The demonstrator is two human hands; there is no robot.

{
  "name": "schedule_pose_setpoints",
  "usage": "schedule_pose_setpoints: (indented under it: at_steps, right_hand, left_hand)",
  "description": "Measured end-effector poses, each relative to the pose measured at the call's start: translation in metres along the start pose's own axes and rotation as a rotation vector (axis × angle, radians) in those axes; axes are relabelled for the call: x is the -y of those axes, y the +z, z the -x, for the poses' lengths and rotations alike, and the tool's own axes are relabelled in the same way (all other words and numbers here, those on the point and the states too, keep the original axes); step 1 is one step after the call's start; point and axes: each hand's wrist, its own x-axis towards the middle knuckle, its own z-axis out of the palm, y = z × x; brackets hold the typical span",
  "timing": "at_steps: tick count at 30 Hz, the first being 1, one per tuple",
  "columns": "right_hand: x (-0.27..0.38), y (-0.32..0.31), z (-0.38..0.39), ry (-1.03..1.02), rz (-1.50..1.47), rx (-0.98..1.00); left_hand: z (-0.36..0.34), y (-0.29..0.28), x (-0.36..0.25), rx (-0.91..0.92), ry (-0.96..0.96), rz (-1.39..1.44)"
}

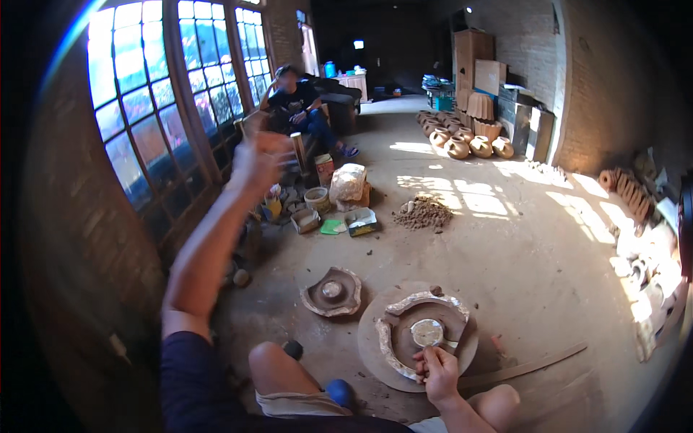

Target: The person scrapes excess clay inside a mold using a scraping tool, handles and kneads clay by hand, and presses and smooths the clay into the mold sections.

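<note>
My left hand (263, 155) is raised high at the left, blurred, so I cannot make out whether its fingers are closed. My right hand (437, 368) has curled fingers at the front rim of a round, clay-stained mould (395, 348), around something I cannot make out. This mould rests on a pale round board (375, 310) on the floor and has a pale centre disc (426, 332). A smaller wavy-rimmed mould (313, 299) with a central knob sits to its left.
A person (296, 101) sits by the tall windows. Clay lumps (426, 215), tubs (317, 198) and boxes (361, 222) lie ahead. Several round pots (480, 148) stand farther back. A long strip (527, 364) and blue ball (339, 391) lie near my knees. Stacked pieces (628, 195) line the right wall.
</note>
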Motion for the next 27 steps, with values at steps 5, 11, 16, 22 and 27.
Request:
schedule_pose_setpoints:
  at_steps: [5, 11, 16, 22, 27]
  right_hand:
    - [-0.012, -0.01, 0.007, -0.072, 0.134, 0.072]
    - [-0.037, -0.012, 0.0, -0.042, 0.214, 0.109]
    - [-0.04, -0.004, -0.016, 0.02, 0.086, 0.023]
    - [-0.014, 0.016, -0.004, -0.151, -0.061, -0.154]
    - [-0.002, -0.008, 0.006, -0.012, -0.256, -0.085]
  left_hand:
    - [-0.148, -0.266, 0.02, -0.712, 0.134, -0.733]
    - [-0.162, -0.391, -0.062, -0.847, 0.19, -0.499]
    - [-0.151, -0.427, -0.092, -0.853, 0.24, -0.32]
    - [-0.139, -0.466, -0.1, -0.81, 0.233, -0.158]
    - [-0.133, -0.466, -0.079, -0.725, 0.18, -0.041]
